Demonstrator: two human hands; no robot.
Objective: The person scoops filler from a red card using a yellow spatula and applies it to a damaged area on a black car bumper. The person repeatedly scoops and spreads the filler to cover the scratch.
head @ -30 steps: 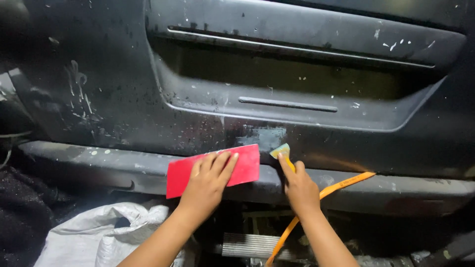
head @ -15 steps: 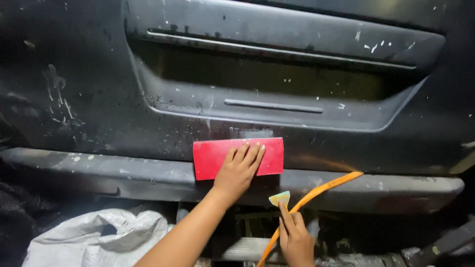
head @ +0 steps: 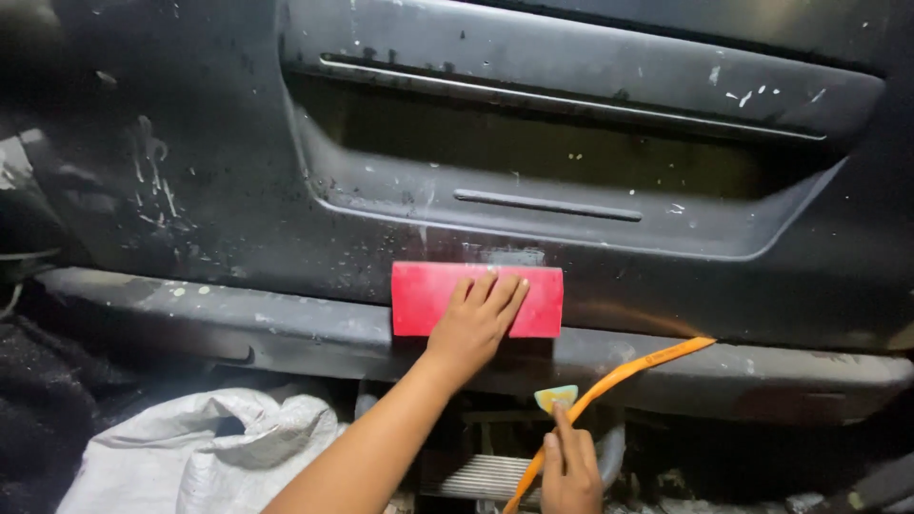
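Since a second ago, both hands have shifted: the left hand (head: 479, 319) has carried the red pad (head: 476, 300) up and to the right along the black panel (head: 219, 181), and the right hand (head: 569, 473) has dropped from the panel to the bottom edge of the view.

Now the left hand lies flat and open on the red pad, fingers spread toward 1 o'clock, pressing it against the panel just below a pale scuffed patch (head: 505, 255). Its palm covers the pad's lower middle. At 5 o'clock from the pad, the right hand pinches a small yellowish wedge (head: 556, 397) between fingertip and thumb; the frame cuts off its wrist, and the grip itself is hard to make out. An orange strap (head: 619, 379) runs just beside the wedge, from 2 o'clock down to 7 o'clock, partly hidden behind the right hand.

At 8 o'clock sits a crumpled white sack (head: 190, 447), cut off by the frame. Below the panel's ledge, the parts are too dark to identify, apart from a ribbed metal piece (head: 481, 476).
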